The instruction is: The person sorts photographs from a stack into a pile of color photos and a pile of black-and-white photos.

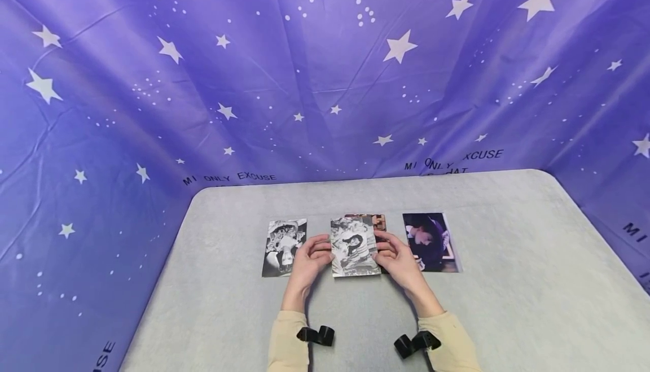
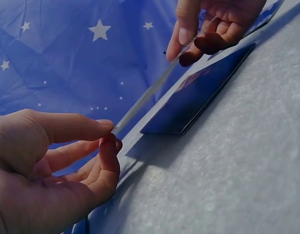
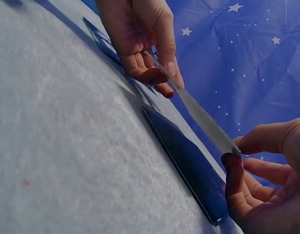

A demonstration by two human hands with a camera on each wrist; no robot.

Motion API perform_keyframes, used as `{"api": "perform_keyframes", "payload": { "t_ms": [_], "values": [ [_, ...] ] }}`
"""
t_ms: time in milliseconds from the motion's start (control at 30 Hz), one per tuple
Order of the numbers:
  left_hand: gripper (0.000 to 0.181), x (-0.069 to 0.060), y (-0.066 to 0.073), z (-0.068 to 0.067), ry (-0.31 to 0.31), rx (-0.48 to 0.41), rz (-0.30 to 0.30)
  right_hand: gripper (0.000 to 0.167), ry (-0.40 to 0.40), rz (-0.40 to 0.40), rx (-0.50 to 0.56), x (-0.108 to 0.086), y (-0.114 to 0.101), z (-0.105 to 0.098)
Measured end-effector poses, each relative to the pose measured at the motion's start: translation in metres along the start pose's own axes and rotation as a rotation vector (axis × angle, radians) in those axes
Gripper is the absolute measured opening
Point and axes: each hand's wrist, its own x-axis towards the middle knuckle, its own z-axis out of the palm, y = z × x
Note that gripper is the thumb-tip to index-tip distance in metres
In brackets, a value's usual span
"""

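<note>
Black-and-white rectangular picture card (image 1: 351, 259) held raised

The card is pinched at opposite edges by the left hand (image 1: 312, 258) and the right hand (image 1: 397, 260), above a brown-and-black picture card (image 1: 378, 222) lying between a grey-toned picture card (image 1: 283, 243) and a purple-black picture card (image 1: 430, 243). A two-handed positioning step seems to be in hand; level edges and an even release are probably called for. The mottled pale-grey tabletop (image 1: 533, 281) is backed and flanked by purple star-printed fabric curtains (image 1: 284, 73)
</note>
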Motion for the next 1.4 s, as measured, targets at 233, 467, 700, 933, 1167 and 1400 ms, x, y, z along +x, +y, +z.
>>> {"api": "perform_keyframes", "payload": {
  "t_ms": [233,467,700,933,1167,1400],
  "values": [
    [0.055,0.0,-0.001,-0.005,-0.016,-0.015,-0.001,0.057,-0.037,-0.025,0.003,0.003,0.0,0.004],
    [0.056,-0.002,0.0,-0.012,-0.027,0.009,0.008,0.058,-0.071,-0.036,0.017,0.004,-0.002,0.009],
    [0.057,-0.005,0.004,-0.018,-0.019,0.022,0.001,0.055,-0.084,-0.032,0.028,0.006,-0.004,0.016],
    [0.056,-0.006,0.007,-0.029,-0.007,0.028,0.01,0.052,-0.106,-0.041,0.02,0.009,-0.004,0.024],
    [0.057,-0.007,0.012,-0.039,-0.013,0.026,0.008,0.052,-0.132,-0.033,0.011,0.011,-0.001,0.032],
    [0.055,-0.008,0.011,-0.054,-0.058,0.039,0.099,0.052,-0.142,-0.045,-0.002,0.013,0.0,0.042]
  ]
}}
